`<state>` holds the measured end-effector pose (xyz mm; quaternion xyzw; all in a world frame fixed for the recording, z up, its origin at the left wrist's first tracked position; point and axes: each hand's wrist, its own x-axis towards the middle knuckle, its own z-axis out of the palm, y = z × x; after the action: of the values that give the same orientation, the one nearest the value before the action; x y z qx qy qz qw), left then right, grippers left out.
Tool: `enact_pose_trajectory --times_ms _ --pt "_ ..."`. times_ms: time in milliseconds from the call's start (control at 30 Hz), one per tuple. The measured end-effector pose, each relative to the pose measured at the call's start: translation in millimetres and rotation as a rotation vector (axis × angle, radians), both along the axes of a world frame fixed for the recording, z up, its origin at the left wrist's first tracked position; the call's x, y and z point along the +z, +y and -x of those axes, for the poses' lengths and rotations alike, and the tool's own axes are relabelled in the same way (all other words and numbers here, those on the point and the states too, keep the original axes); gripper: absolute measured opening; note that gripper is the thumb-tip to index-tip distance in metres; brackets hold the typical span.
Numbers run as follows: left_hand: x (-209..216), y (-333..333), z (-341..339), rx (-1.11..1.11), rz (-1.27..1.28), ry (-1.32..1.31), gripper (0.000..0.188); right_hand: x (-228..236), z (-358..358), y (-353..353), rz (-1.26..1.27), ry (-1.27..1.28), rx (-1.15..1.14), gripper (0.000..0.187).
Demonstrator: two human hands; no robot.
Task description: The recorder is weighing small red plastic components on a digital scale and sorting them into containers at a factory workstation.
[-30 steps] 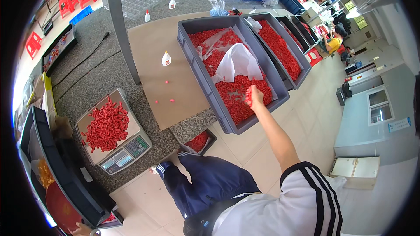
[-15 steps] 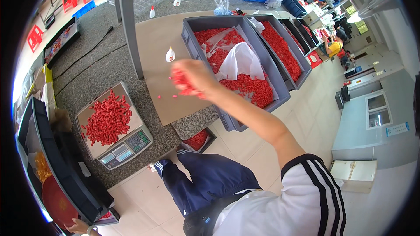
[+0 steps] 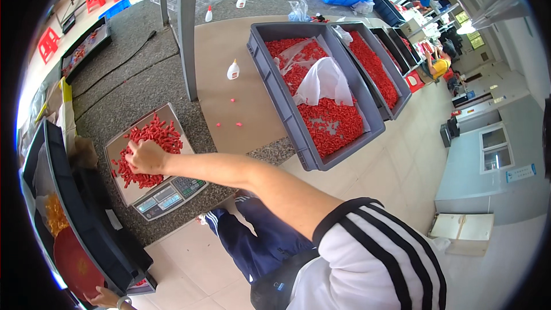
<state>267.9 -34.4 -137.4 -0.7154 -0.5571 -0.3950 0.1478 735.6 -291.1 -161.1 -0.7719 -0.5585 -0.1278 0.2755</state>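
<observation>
My right hand (image 3: 147, 157) is on the heap of small red pieces (image 3: 150, 182) on a digital scale (image 3: 167, 200), at the left of the granite counter. Its fingers curl down among the pieces; what lies in the palm is hidden. At the lower left, my left hand (image 3: 105, 298) grips the rim of a dark red round plate (image 3: 79, 261), which leans in a dark bin (image 3: 92, 227). Right of the scale, a grey crate (image 3: 275, 92) holds many more of the red pieces, with a white plastic sheet (image 3: 326, 80) over part of them.
A few red pieces (image 3: 239, 124) lie loose on the brown board (image 3: 229, 140) near a white glue bottle (image 3: 233, 70). A grey post (image 3: 187, 34) rises between scale and crate. A second crate (image 3: 374, 72) stands beyond; a co-worker (image 3: 439, 63) sits far right.
My right hand has moved left and down from over the brown board, with a handful of red pieces, onto the heap on the scale. My left hand stays at the plate.
</observation>
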Motion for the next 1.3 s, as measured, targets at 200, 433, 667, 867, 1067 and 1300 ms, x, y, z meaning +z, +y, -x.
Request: enact_pose_trajectory --times_ms 200,433,667,867,1067,1300 --pt "-0.9 6.0 -12.3 -0.038 -0.049 -0.029 0.054 -3.8 -1.3 21.0 -0.055 -0.029 0.028 0.022" --pt "20.4 -3.0 0.8 -0.215 -0.247 0.371 0.049 10.4 -4.7 0.9 -0.185 -0.138 0.153 0.009" --pt "50.7 -50.0 -77.7 -0.119 0.072 -0.209 0.061 0.5 -26.2 -5.5 -0.153 -0.046 0.217 0.016" --pt "68.8 -67.6 -75.7 0.008 0.216 -0.248 0.061 13.5 -19.2 -2.5 -0.17 0.207 0.252 0.015" --pt "67.5 -60.1 -76.0 -0.007 0.179 -0.215 0.061 23.2 -25.7 3.1 -0.252 0.291 0.244 0.006" --pt "57.9 -58.6 -65.5 -0.031 0.153 -0.183 0.062 67.5 -39.0 -30.8 -0.316 0.744 0.213 0.017"
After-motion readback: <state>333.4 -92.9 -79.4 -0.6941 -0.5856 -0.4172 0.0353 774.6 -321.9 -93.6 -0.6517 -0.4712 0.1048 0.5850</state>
